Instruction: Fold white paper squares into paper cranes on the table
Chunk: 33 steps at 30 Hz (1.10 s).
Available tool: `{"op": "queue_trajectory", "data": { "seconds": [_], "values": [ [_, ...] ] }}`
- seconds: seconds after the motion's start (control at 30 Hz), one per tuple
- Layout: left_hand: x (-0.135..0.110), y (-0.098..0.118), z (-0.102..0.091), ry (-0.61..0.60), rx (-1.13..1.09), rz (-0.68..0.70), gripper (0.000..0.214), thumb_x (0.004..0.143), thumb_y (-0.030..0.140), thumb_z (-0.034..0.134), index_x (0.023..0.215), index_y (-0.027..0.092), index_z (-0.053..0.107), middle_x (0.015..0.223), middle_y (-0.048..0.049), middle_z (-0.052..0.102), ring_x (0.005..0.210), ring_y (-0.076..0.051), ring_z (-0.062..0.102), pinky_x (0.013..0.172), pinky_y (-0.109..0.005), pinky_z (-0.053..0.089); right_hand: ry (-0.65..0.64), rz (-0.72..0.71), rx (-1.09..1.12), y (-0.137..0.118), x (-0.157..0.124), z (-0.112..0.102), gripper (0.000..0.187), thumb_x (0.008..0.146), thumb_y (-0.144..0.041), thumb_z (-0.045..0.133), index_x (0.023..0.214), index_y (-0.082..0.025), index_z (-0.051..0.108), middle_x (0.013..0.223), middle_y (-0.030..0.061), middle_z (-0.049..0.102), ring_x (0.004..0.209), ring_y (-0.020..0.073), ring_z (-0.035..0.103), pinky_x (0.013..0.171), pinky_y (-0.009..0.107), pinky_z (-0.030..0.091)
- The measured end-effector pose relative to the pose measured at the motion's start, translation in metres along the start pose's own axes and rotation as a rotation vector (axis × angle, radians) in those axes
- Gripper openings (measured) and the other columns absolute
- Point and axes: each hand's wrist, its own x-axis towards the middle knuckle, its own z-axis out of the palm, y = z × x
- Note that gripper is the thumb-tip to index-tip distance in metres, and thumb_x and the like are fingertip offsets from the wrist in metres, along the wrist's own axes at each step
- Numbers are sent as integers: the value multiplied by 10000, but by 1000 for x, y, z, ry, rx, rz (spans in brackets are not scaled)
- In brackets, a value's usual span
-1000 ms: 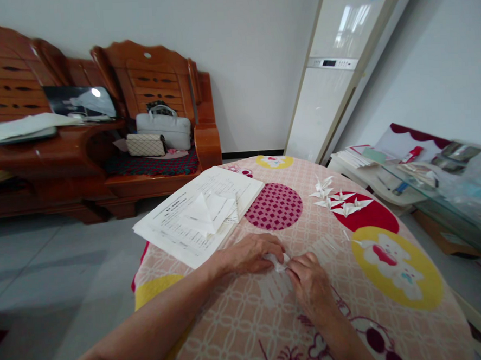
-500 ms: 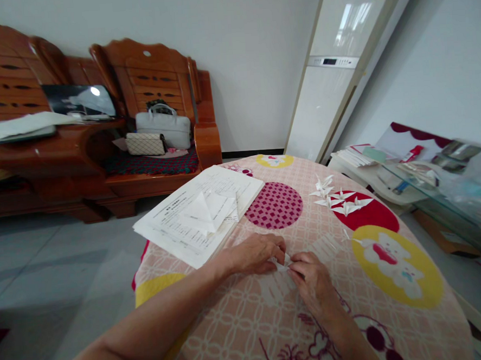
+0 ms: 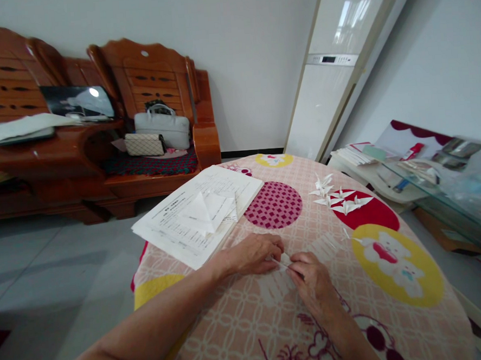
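Between my hands is a small piece of folded white paper (image 3: 285, 259), held just above the patterned tablecloth. My left hand (image 3: 258, 254) pinches its left side, fingers curled over it. From the right, my right hand (image 3: 309, 273) grips the other edge between thumb and fingers. Much of the paper is hidden by my fingers. Several white paper cranes (image 3: 348, 205) stand beyond my right hand, on and beside a red circle of the cloth. A stack of printed sheets (image 3: 179, 243) lies left of my hands, with folded white paper squares (image 3: 207, 212) on top.
The round table wears a pink cloth (image 3: 225, 322) with coloured circles. Behind it stand a wooden sofa (image 3: 152, 71) holding bags (image 3: 164, 127) and a tall white air conditioner (image 3: 321, 99). At right is a glass-topped side table (image 3: 437, 195) with papers and a plastic bag.
The folded paper has shifted slightly between my fingers, showing a bit more of its surface. My hands stay in nearly the same place.
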Motion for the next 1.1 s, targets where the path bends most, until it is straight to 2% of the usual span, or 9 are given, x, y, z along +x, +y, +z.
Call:
{"op": "queue_trajectory", "data": {
  "seconds": [0.1,0.43,0.57,0.7,0.93,1.0,1.1],
  "values": [
    [-3,-4,-3,24,-75,4,127,866,219,577,857,171,694,1096,-53,648,922,-161,628,808,-231,438,-1,5,-4,0,1,0,201,831,-73,593,687,-157,706,858,76,673,853,200,589,763,289,482],
    [-10,-15,-8,54,-135,-4,181,881,217,563,874,165,735,1003,-60,662,785,-118,616,710,-201,424,47,-95,-139,7,-3,12,245,871,-96,553,641,-159,610,763,54,613,784,189,536,708,281,430],
    [-10,-13,-6,67,-98,-28,167,872,227,578,856,164,732,985,-59,669,798,-122,615,719,-195,424,61,-129,-242,6,-4,14,207,857,-72,549,678,-153,614,756,56,605,795,201,529,716,293,417],
    [-9,-8,-7,75,-57,-54,159,859,219,583,822,158,726,976,-61,673,789,-122,618,718,-197,427,86,-155,-238,4,-3,15,182,871,-84,538,742,-152,647,780,57,618,802,193,538,732,282,415],
    [-5,-1,-7,94,-23,-146,125,810,195,621,747,160,723,922,-40,692,752,-123,618,690,-202,420,87,-136,-256,3,0,16,234,883,-95,501,693,-162,619,756,61,605,790,196,536,717,284,414],
    [-5,-2,-7,84,-15,-135,133,822,210,617,760,162,725,922,-44,692,765,-127,621,705,-205,423,101,-140,-287,2,0,16,223,887,-93,472,747,-161,632,775,70,611,793,205,534,709,295,418],
    [-6,-2,-7,72,-12,-131,136,828,226,621,772,167,730,938,-48,687,780,-128,623,705,-202,425,121,-167,-321,1,-1,16,246,892,-86,438,1005,-137,652,825,86,628,810,216,539,705,304,430]
  ]
}}
